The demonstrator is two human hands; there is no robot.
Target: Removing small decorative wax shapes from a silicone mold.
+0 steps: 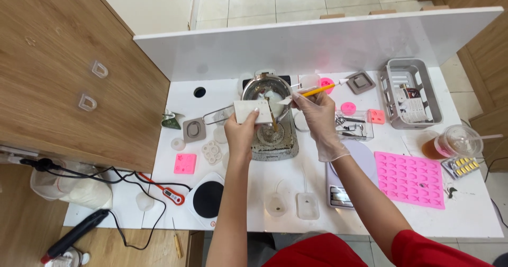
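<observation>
My left hand (242,132) pinches a small white card (253,111), fingers closed on its lower edge. My right hand (319,118) — gloved — is pressed together around a yellow-handled tool (316,90), its pale tip near the card's right edge. Just beyond both grips sits the metal pot (266,87) on a grimy hotplate (275,139). Well right of my right hand: a pink silicone mould (411,179), flat and rectangular; past it a blister pack of yellow tablets (461,166) and a lidded cup of amber drink (448,142). Grey basket (411,68) farther back.
</observation>
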